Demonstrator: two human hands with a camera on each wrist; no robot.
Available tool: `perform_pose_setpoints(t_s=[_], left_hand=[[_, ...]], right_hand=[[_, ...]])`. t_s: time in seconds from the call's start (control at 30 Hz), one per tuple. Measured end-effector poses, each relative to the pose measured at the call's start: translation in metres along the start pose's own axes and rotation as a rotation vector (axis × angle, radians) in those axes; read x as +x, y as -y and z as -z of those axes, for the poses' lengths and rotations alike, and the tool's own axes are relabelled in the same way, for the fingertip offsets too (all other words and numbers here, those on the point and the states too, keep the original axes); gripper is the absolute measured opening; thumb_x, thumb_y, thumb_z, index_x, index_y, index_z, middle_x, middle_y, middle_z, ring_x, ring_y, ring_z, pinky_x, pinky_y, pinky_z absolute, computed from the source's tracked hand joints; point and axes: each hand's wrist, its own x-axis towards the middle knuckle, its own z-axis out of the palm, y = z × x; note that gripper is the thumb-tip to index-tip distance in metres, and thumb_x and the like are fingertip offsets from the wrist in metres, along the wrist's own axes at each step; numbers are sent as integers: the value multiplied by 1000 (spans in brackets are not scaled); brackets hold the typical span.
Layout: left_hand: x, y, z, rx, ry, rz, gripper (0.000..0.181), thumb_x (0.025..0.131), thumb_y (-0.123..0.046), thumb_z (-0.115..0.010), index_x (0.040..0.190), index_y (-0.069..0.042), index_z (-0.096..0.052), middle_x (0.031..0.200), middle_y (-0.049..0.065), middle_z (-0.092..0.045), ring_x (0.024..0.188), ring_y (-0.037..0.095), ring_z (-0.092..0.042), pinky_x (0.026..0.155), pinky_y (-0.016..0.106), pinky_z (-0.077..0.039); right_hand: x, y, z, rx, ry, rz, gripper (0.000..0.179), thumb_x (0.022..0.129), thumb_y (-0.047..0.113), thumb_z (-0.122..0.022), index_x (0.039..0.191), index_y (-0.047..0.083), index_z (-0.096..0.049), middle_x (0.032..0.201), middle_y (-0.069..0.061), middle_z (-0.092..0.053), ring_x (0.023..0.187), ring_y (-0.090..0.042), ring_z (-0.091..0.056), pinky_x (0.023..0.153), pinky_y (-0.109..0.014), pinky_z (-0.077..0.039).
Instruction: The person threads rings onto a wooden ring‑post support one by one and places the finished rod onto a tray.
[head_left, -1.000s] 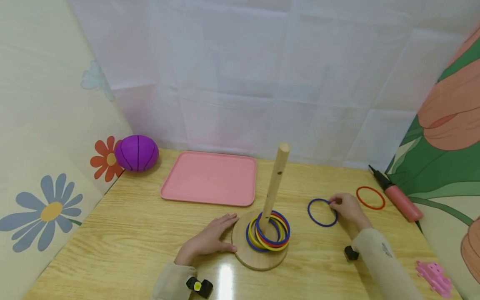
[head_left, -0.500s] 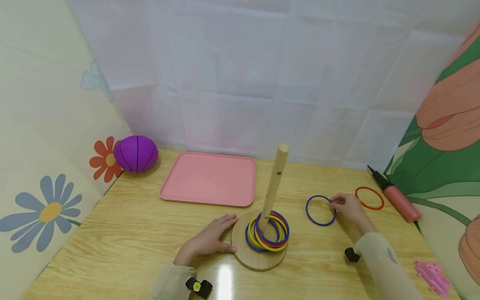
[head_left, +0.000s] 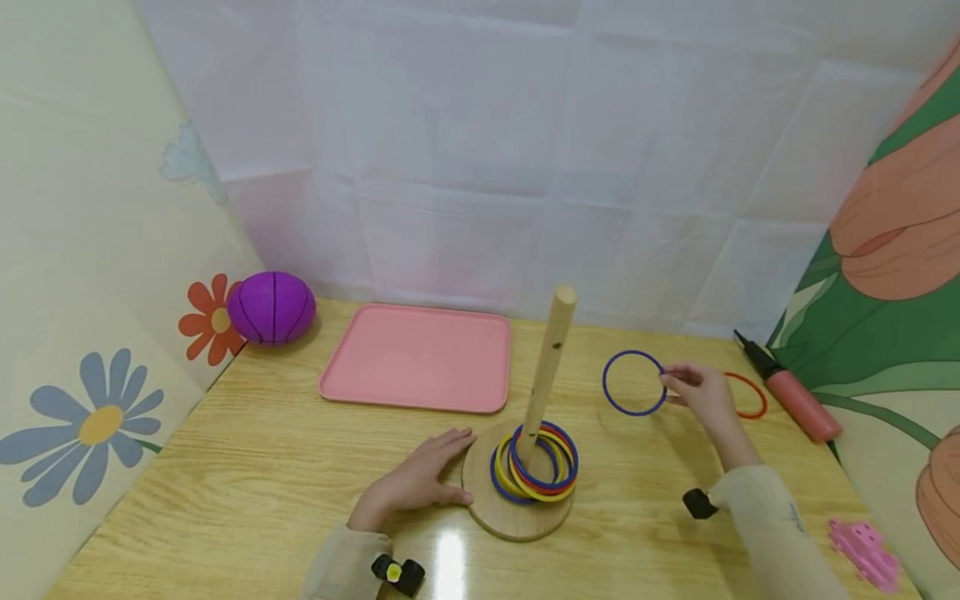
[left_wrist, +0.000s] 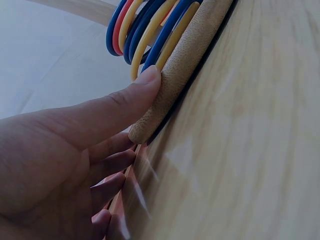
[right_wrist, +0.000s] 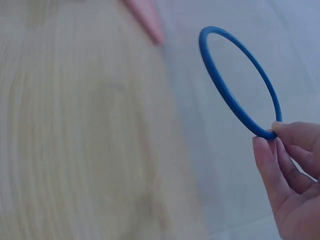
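My right hand [head_left: 703, 398] pinches a blue ring [head_left: 606, 382] by its right edge, above the table right of the peg. In the right wrist view the blue ring [right_wrist: 220, 82] tilts up from between thumb and fingers [right_wrist: 267, 160]. My left hand [head_left: 420, 477] rests beside the round wooden base [head_left: 517, 523], with fingers fairly straight. The left wrist view has the thumb [left_wrist: 125, 105] touching the rim of the base [left_wrist: 172, 82]. A wooden peg [head_left: 551, 358] stands up from the base, and several blue, red and yellow rings [head_left: 551, 493] lie loosely around its foot.
Behind the peg lies a pink tray [head_left: 420, 358], with a purple ball [head_left: 273, 308] to its left. A red ring [head_left: 759, 400] lies partly hidden behind my right hand. Farther right are a pink-and-black hand pump [head_left: 802, 404] and a pink toy [head_left: 864, 554].
My right hand has risen, lifting the blue ring off the table and tipping it more upright. The hand now covers part of the red ring. My left hand has stayed in place.
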Motion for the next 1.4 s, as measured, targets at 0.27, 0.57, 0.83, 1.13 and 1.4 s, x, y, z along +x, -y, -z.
perform_pose_setpoints(t_s=[0.27, 0.57, 0.83, 1.13, 1.4], left_hand=[[2, 1, -1, 8, -11, -3, 88, 79, -37, -77, 147, 1, -35, 155, 22, -32, 144, 46, -24, 118, 64, -14], [1, 2, 0, 1, -12, 5, 89, 79, -38, -77, 148, 0, -35, 155, 22, -31, 145, 45, -23, 118, 65, -14], [1, 3, -1, -7, -11, 5, 89, 79, -39, -76, 148, 0, -35, 156, 21, -31, 145, 45, -23, 118, 65, -13], [2, 2, -1, -2, -6, 3, 89, 79, -40, -76, 148, 0, -35, 156, 22, -31, 145, 46, -23, 118, 65, -13], [1, 1, -1, -3, -7, 9, 90, 79, -39, -76, 148, 0, -34, 156, 22, -30, 145, 45, -22, 119, 64, -13]], right_hand=[[-10, 38, -2, 220, -9, 32, 10, 91, 14, -67, 100, 20, -67, 84, 20, -66, 83, 4, -64, 72, -16, -59], [-26, 83, -10, 595, 35, 98, 16, 90, 6, -66, 90, 20, -72, 88, 9, -72, 82, -4, -66, 70, -17, -59], [-52, 130, -17, 885, 157, 199, 23, 94, -3, -55, 93, 10, -74, 88, -1, -74, 81, -9, -69, 66, -19, -59], [-70, 158, -28, 884, 125, 287, 21, 93, -4, -57, 95, 9, -73, 87, -1, -74, 80, -10, -68, 64, -20, -60], [-70, 163, -38, 838, 113, 309, 21, 92, -5, -58, 93, 11, -72, 85, 0, -74, 78, -9, -68, 62, -20, -60]])
